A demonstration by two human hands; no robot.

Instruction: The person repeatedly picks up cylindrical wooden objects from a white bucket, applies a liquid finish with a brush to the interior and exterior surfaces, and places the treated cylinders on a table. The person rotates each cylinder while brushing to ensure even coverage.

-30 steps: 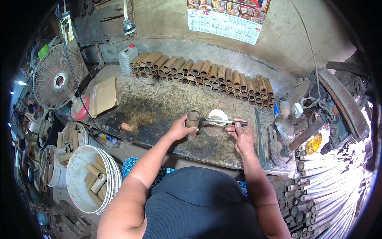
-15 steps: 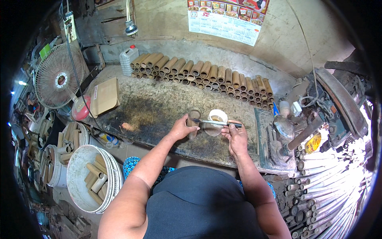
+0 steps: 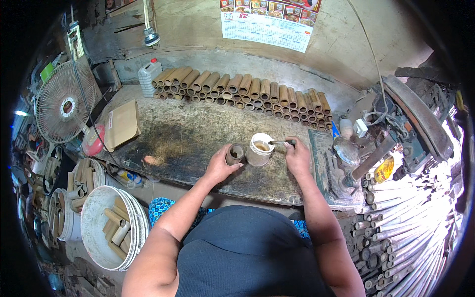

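Observation:
My left hand is wrapped round a short bamboo tube, its open end tipped up toward me. Just right of it, a white plastic tub with brownish liquid inside stands on the worktable. My right hand grips a slim dark-handled brush, held nearly level. The brush's tip end reaches over the tub's rim; whether it touches the liquid I cannot tell.
Along the wall lies a stacked row of bamboo tubes, beside a plastic jug. A white bucket of cut tubes stands left. At right are a bench tool and bamboo poles. A fan stands far left.
The brush has moved from the tube's mouth to the tub as my right hand shifted up and right. My left hand still holds the tube, now tilted more toward me. The view has shifted slightly.

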